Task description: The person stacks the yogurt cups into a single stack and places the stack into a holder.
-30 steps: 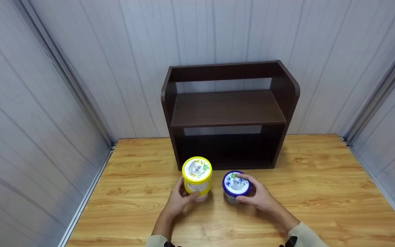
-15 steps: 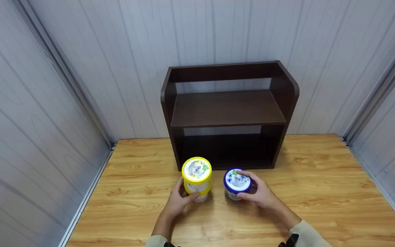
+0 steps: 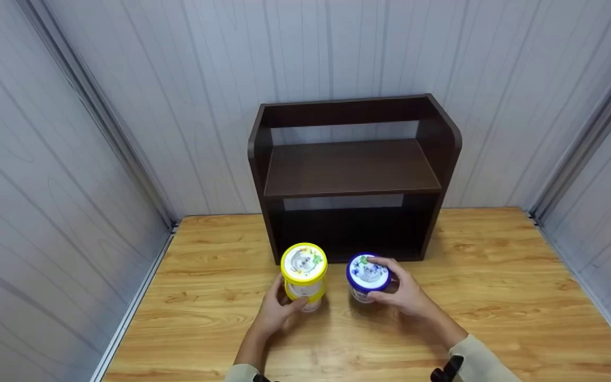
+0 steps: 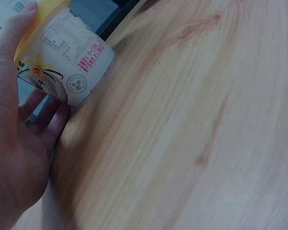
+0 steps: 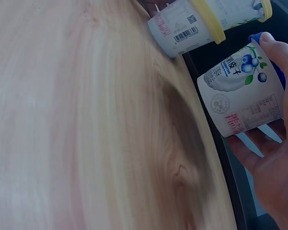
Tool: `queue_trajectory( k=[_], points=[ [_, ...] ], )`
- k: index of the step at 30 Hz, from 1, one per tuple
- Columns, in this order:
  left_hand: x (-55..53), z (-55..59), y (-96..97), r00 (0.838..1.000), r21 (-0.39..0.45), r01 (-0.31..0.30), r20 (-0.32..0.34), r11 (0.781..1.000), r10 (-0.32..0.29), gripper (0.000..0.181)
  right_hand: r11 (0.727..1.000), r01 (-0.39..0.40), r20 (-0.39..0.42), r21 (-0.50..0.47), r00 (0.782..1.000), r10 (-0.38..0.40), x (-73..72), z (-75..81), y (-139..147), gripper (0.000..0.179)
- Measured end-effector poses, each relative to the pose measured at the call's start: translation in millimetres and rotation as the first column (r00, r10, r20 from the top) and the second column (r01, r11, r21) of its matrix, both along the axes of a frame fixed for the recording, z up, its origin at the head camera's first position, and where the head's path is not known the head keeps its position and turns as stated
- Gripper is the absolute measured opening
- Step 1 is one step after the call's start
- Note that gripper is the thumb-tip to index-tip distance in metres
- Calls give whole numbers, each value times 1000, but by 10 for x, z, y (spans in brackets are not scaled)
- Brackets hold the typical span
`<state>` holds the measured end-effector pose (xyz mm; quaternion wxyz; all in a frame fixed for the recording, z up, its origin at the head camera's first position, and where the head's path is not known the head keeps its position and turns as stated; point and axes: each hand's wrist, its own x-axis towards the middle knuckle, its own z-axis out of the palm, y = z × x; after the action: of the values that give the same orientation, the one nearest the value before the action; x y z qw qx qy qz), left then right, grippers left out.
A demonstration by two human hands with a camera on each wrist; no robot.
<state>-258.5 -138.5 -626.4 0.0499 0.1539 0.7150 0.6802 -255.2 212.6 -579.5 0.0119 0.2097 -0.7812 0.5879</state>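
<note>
Two yogurt tubs with yellow lids stand stacked on the table. My left hand (image 3: 275,312) grips the lower tub (image 4: 74,50), thumb at its yellow lid and fingers around the far side. The upper tub (image 3: 304,263) sits upright on top, its white lid face bearing a flower print. To the right, my right hand (image 3: 407,294) holds a blue-lidded blueberry yogurt tub (image 5: 237,93) between thumb and fingers, one finger lying over the lid. That tub is raised off the tabletop, roughly upright, and apart from the stack.
Behind the tubs stands a dark brown two-tier shelf (image 3: 353,167), its lower compartment opening close to them. The wood-grain table (image 3: 204,302) meets pale panel walls (image 3: 220,63) at the back and both sides.
My right hand has lifted the blue-lidded yogurt tub and moved it slightly forward toward the shelf. The left hand and the yellow-lidded stack have stayed in place.
</note>
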Motion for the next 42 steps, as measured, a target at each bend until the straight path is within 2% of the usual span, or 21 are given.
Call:
queue_trajectory(
  k=[5, 11, 24, 32, 38, 42],
  points=[
    [-12, 17, 5, 1000, 2, 5, -9, 1000, -5, 84, 1000, -8, -15, -27, 1000, 7, -21, 47, -7, 76],
    [-3, 16, 5, 1000, -24, -16, -5, 1000, 16, 87, 999, -18, -14, -40, 1000, 17, -36, 148, -22, 76],
    [-3, 7, -13, 1000, -35, -26, -17, 999, 26, 87, 999, 1, -112, -43, 994, -6, -140, 357, -117, 73],
    [-7, -6, 1, 1000, -28, -22, -11, 999, 21, 88, 999, -10, -229, -53, 973, -3, -207, 530, -178, 73],
    [-2, 6, 11, 1000, 3, -1, -9, 1000, 2, 84, 1000, 16, -241, -9, 970, -17, -218, 645, -226, 72],
    [-1, 0, 6, 1000, -11, -16, -2, 1000, 16, 84, 1000, 14, -239, -1, 971, -14, -159, 831, -293, 70]
  ],
)
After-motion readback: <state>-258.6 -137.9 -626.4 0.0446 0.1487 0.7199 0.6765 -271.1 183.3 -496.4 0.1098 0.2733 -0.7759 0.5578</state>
